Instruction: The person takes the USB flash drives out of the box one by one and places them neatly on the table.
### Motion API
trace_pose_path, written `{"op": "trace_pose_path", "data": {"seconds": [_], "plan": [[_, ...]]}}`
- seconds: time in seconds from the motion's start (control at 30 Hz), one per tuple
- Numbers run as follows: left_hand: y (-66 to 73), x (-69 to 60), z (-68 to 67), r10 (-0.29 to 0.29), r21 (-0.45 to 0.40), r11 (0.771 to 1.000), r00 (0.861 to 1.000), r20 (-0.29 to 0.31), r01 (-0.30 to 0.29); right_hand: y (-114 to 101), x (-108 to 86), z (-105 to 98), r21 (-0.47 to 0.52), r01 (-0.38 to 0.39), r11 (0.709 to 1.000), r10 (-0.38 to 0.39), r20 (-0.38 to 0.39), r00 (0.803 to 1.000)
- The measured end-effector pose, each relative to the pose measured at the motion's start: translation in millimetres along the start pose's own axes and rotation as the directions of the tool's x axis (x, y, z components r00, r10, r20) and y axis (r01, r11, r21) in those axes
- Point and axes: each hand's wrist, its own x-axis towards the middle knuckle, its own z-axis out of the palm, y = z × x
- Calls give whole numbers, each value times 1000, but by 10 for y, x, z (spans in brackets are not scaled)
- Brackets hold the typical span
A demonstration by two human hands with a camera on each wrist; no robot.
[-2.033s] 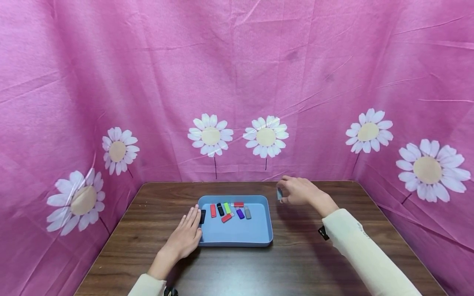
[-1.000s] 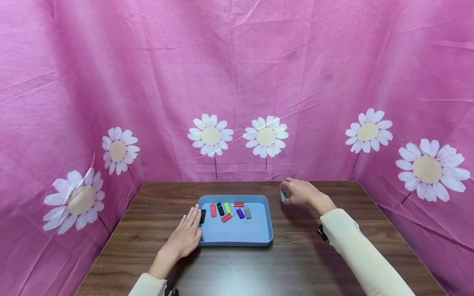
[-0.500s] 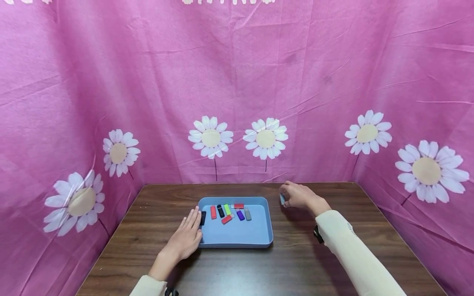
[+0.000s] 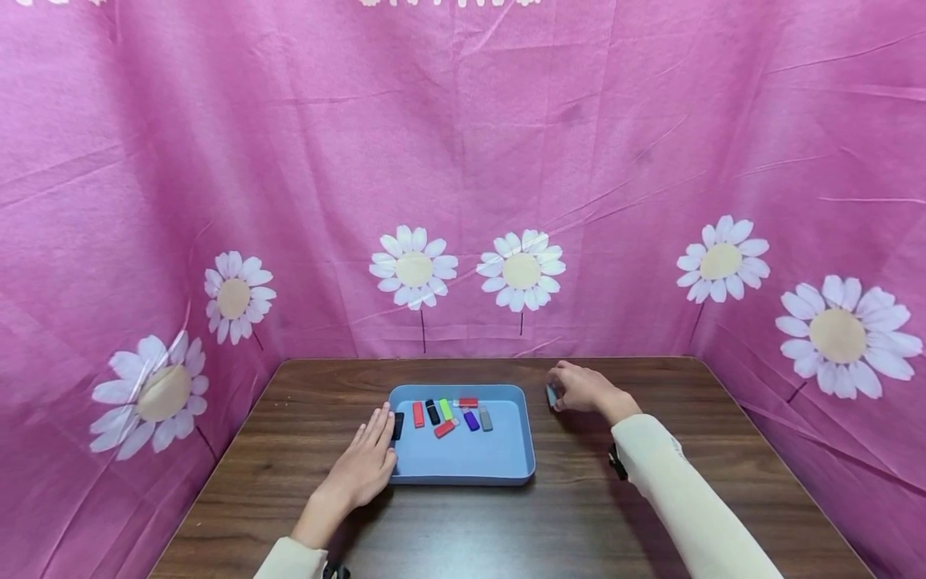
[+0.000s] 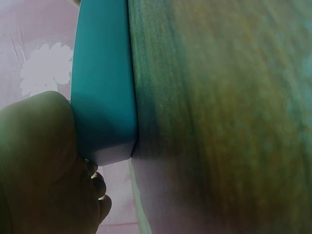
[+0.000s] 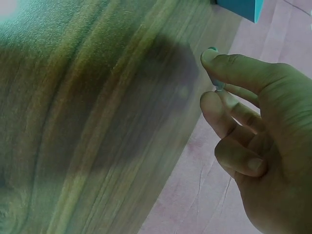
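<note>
My left hand [image 4: 360,462] lies with straight fingers against the left side of a blue tray [image 4: 470,458]; in the left wrist view its thumb side touches the tray wall [image 5: 105,83]. Beyond the tray's right edge, my right hand [image 4: 587,392] pinches a small grey USB stick [image 6: 214,79] between thumb and fingers, apart from the table in the right wrist view. Inside the tray lie several USB sticks: red ones [image 4: 418,415], a black one [image 4: 432,412], a lime green one [image 4: 445,408], a purple one [image 4: 471,420] and a grey one [image 4: 486,420].
A black flat piece [image 4: 398,425] lies at the tray's left inner edge, partly hidden by my left fingers. The brown wooden table [image 4: 463,531] ends at a pink curtain [image 4: 463,161] printed with white daisies.
My right hand has come slightly lower and nearer with the USB stick still pinched. The left hand and the sticks in the tray keep their places.
</note>
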Motion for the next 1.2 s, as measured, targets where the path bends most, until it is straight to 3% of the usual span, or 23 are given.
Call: {"op": "trace_pose_path", "data": {"seconds": [0.2,0.87,1.2], "plan": [[44,-8,-55,-27,29,999,999,44,25,7,8,31,-1,-7,1000,7,6,1000],[33,-15,-37,-22,21,1000,1000,21,22,32,-17,120,10,-41,999,40,57,998],[34,-17,-43,-31,40,999,999,39,30,28,-2,129,26,-49,998,47,67,997]]}}
